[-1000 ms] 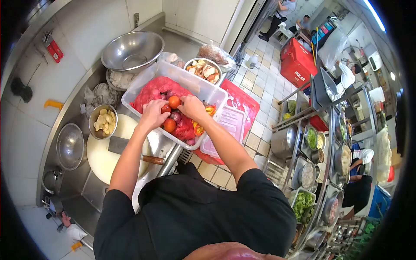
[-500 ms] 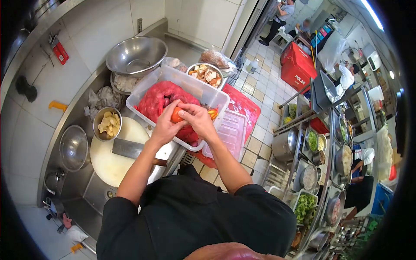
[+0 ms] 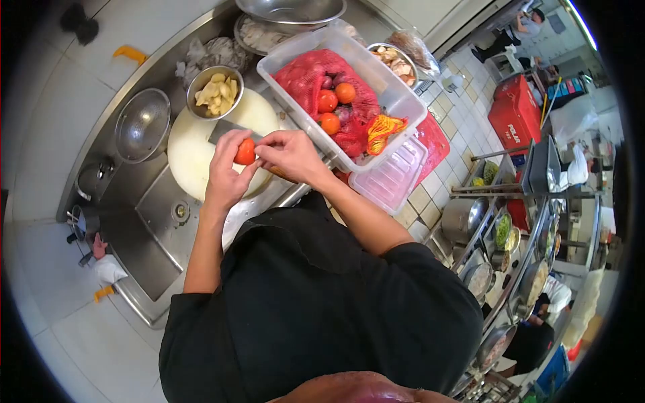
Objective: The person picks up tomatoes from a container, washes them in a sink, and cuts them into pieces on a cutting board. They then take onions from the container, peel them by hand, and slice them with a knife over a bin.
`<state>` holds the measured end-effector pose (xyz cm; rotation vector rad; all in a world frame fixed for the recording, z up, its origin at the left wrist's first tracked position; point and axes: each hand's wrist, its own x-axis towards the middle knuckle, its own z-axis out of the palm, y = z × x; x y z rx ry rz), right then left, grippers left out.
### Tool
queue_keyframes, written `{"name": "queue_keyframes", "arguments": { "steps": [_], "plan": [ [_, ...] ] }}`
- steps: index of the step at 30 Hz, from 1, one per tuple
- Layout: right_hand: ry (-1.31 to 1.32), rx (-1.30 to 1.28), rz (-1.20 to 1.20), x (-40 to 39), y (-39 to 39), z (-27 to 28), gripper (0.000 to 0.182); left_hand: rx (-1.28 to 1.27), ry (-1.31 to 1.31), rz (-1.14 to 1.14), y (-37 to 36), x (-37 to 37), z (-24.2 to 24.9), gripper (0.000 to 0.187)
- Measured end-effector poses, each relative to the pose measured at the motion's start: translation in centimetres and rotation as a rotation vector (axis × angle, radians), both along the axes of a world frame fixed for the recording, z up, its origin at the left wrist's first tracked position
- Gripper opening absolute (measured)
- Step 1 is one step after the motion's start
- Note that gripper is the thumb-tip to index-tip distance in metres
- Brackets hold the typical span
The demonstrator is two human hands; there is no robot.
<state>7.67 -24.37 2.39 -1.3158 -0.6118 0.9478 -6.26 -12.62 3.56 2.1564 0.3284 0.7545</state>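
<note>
My left hand (image 3: 227, 171) holds a red tomato (image 3: 244, 152) above the round white cutting board (image 3: 191, 158). My right hand (image 3: 294, 156) is pinched at the tomato's right side; whatever is between its fingertips is too small to make out. Under my hands lies a cleaver (image 3: 222, 129), its blade partly hidden. Beside them, a clear plastic bin (image 3: 411, 111) contains a red mesh sack (image 3: 302, 74) with tomatoes (image 3: 345, 93) and small purple onions (image 3: 327, 82) showing in its opening. A metal bowl (image 3: 193, 101) of pale peeled pieces stands on the board.
A metal strainer (image 3: 142, 125) rests at the sink's (image 3: 151, 228) left side. Behind the bin are a large steel bowl (image 3: 292, 10) and a bowl of cut pieces (image 3: 395, 62). A pink-tinted lid (image 3: 390, 176) lies at the right. Shelves with pans and other people are farther right.
Both hands have moved left with the tomato, from over the bin to over the cutting board. My right hand has shifted from wrapping the tomato to pinching at its side. The view has turned.
</note>
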Motion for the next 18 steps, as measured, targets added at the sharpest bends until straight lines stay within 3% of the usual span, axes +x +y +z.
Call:
{"name": "queue_keyframes", "arguments": {
  "steps": [4,8,11,13,15,16,18],
  "plan": [
    [0.088,-0.029,0.147,-2.4,2.1,-1.4,0.018,0.038,0.057,0.043,0.4,-4.1,-0.9,0.055],
    [-0.229,-0.118,0.207,-5.5,4.1,-1.8,0.014,-0.185,-0.091,0.128,0.0,-8.0,-1.9,0.057],
    [0.261,-0.197,0.208,-8.8,7.1,-7.0,0.017,-0.357,-0.32,0.341,1.8,-11.1,1.4,0.051],
    [-0.2,0.075,0.697,-12.6,7.7,-7.4,0.028,-0.451,-0.536,0.424,4.7,-13.2,3.7,0.044],
    [-0.527,0.184,0.853,-13.9,6.8,-5.1,0.034,-0.627,-0.731,0.257,7.2,-15.6,4.6,0.03],
    [-0.691,0.241,0.928,-14.3,6.7,-4.0,0.038,-0.701,-0.707,0.286,8.2,-16.6,4.5,0.028],
    [-0.59,0.064,0.634,-10.3,6.2,-3.3,0.039,-0.826,-0.607,0.341,8.8,-17.6,3.9,0.026]
  ]
}}
